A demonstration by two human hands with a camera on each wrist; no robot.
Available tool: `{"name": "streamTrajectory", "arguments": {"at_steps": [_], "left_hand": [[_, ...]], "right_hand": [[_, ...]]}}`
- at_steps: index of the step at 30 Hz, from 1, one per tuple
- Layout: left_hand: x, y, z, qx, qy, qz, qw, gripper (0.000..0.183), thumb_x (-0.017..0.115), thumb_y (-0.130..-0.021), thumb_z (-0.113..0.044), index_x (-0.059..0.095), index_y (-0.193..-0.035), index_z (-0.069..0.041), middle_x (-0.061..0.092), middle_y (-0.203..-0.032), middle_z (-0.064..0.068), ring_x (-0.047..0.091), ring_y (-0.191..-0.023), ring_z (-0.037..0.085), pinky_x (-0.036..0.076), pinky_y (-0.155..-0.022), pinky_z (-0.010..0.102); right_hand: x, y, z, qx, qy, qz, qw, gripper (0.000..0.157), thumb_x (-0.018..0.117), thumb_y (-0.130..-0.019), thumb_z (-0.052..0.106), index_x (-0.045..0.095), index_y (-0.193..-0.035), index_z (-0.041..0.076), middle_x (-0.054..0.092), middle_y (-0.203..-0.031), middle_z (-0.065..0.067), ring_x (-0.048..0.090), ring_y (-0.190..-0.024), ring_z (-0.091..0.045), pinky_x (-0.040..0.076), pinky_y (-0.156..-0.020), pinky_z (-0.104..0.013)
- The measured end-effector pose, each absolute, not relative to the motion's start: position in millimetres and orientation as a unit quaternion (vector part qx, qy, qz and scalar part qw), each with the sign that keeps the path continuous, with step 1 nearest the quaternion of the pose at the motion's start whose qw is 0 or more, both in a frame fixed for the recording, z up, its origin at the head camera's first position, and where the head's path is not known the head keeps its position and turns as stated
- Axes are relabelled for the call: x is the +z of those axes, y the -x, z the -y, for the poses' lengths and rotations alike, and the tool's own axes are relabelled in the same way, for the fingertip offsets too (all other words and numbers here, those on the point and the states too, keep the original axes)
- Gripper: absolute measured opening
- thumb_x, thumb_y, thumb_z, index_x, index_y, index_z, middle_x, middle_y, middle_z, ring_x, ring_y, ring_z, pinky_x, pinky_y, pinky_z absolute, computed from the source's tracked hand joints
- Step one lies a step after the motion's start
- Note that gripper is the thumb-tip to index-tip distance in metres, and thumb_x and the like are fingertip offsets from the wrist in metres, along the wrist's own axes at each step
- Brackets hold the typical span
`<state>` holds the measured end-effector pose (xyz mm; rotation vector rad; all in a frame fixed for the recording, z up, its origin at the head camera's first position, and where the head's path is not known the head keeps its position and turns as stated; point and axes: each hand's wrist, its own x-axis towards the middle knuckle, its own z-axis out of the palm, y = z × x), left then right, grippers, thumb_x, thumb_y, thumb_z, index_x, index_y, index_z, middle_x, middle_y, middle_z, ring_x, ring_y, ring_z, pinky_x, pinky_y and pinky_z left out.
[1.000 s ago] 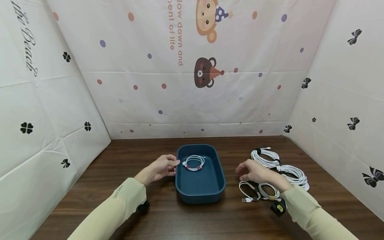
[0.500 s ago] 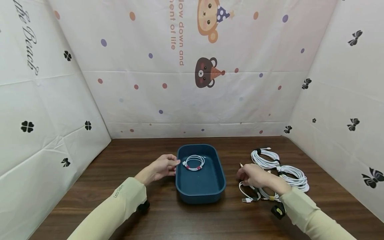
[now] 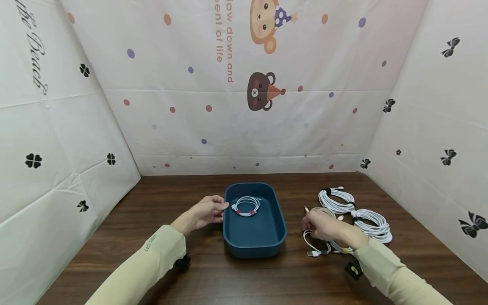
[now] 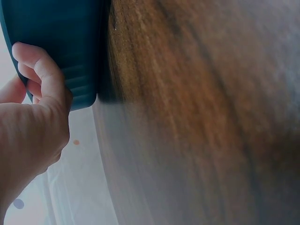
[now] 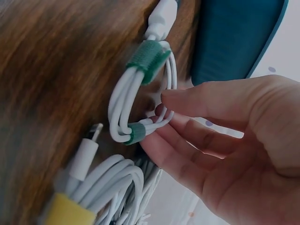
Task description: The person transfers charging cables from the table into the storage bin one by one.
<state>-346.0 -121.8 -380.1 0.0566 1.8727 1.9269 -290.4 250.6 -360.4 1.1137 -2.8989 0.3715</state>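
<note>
My left hand (image 3: pixel 206 213) pinches the left rim of a dark blue rectangular plastic bin (image 3: pixel 254 253), thumb inside and fingers along the outer wall. Inside the bin lies a coiled white cable (image 3: pixel 247 215) with red ties. My right hand (image 5: pixel 225 140) pinches a small coiled white charging cable (image 5: pixel 124 101) with green ties, thumb on one side of the loop and fingers on the other. Its USB plug (image 3: pixel 314 253) points left on the table. Beside it is another coiled cable with a yellow tie (image 5: pixel 70 208), partly hidden by my right hand in the head view.
Two larger white cable coils with black ties, one behind (image 3: pixel 337 201) and one to the right (image 3: pixel 375 224), lie beyond my right hand. A beige cable end (image 3: pixel 306 209) shows behind the fingers. Printed cloth walls (image 3: pixel 228 127) enclose the wooden table (image 3: pixel 236 284).
My right hand has lowered onto the green-tied cable and its fingers have come together on it. The beige cable end has come into view behind it. My left hand stays on the bin.
</note>
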Motion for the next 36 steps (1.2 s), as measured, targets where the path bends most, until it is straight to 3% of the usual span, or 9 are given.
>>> {"name": "streamTrajectory", "arguments": {"at_steps": [8, 17, 25, 29, 36], "left_hand": [[-380, 345, 122, 0.701, -0.025, -0.676, 0.227, 0.013, 0.056, -0.097, -0.013, 0.049, -0.105, -0.006, 0.055, -0.085, 0.008, 0.053, -0.07, 0.016, 0.053, -0.065, 0.028], [-379, 345, 122, 0.698, -0.033, -0.676, 0.232, 0.016, 0.057, -0.097, -0.014, 0.047, -0.106, -0.005, 0.054, -0.086, 0.008, 0.053, -0.072, 0.016, 0.053, -0.067, 0.027], [-380, 345, 122, 0.698, -0.033, -0.677, 0.232, 0.017, 0.057, -0.097, -0.013, 0.046, -0.107, -0.005, 0.054, -0.085, 0.008, 0.053, -0.071, 0.015, 0.052, -0.066, 0.027], [-380, 345, 123, 0.698, -0.04, -0.677, 0.23, 0.017, 0.057, -0.097, -0.014, 0.046, -0.107, -0.004, 0.054, -0.085, 0.007, 0.053, -0.071, 0.015, 0.052, -0.065, 0.027], [-382, 346, 123, 0.695, -0.049, -0.679, 0.23, 0.015, 0.056, -0.098, -0.013, 0.046, -0.106, -0.005, 0.054, -0.084, 0.007, 0.053, -0.07, 0.015, 0.051, -0.065, 0.028]], "right_hand": [[-364, 290, -251, 0.131, -0.363, 0.923, 0.02, 0.021, 0.067, -0.058, -0.008, 0.063, -0.067, 0.011, 0.057, -0.062, 0.005, 0.043, -0.058, 0.003, 0.038, -0.054, -0.017], [-361, 296, -256, 0.166, -0.353, 0.921, -0.012, 0.018, 0.067, -0.067, -0.004, 0.059, -0.071, 0.012, 0.054, -0.063, 0.008, 0.043, -0.059, 0.004, 0.037, -0.055, -0.017], [-354, 304, -270, 0.295, -0.328, 0.888, -0.133, 0.01, 0.068, -0.077, -0.005, 0.06, -0.08, 0.001, 0.063, -0.07, -0.008, 0.055, -0.062, -0.004, 0.046, -0.056, -0.021], [-355, 309, -278, 0.355, -0.299, 0.862, -0.202, 0.007, 0.061, -0.081, -0.006, 0.06, -0.088, -0.006, 0.067, -0.075, -0.018, 0.061, -0.065, -0.011, 0.049, -0.056, -0.024], [-357, 314, -288, 0.42, -0.253, 0.834, -0.253, 0.015, 0.057, -0.084, -0.006, 0.059, -0.097, -0.012, 0.069, -0.085, -0.016, 0.063, -0.069, -0.012, 0.052, -0.059, -0.025]]}}
